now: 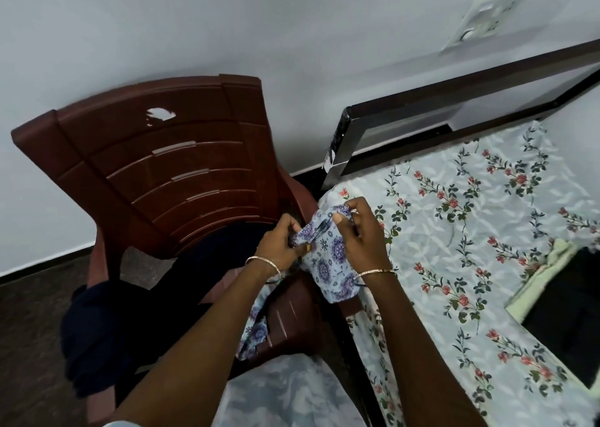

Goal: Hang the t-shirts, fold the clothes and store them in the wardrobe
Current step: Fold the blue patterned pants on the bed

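Note:
A white garment with a purple flower print [328, 257] is held up between the chair and the bed. My left hand [281, 246] grips its left edge, fingers curled into the cloth. My right hand [358, 231] pinches its top edge between thumb and fingers. The cloth's lower part hangs down past the chair's right armrest, partly hidden behind my left forearm. A dark navy garment [136, 313] lies draped over the seat and front left of the brown plastic chair [156, 160].
The bed with a floral sheet [454, 231] fills the right side, its dark headboard [422, 114] against the white wall. A black item on pale yellow cloth [568, 309] lies on the bed at far right. Dark floor shows at left.

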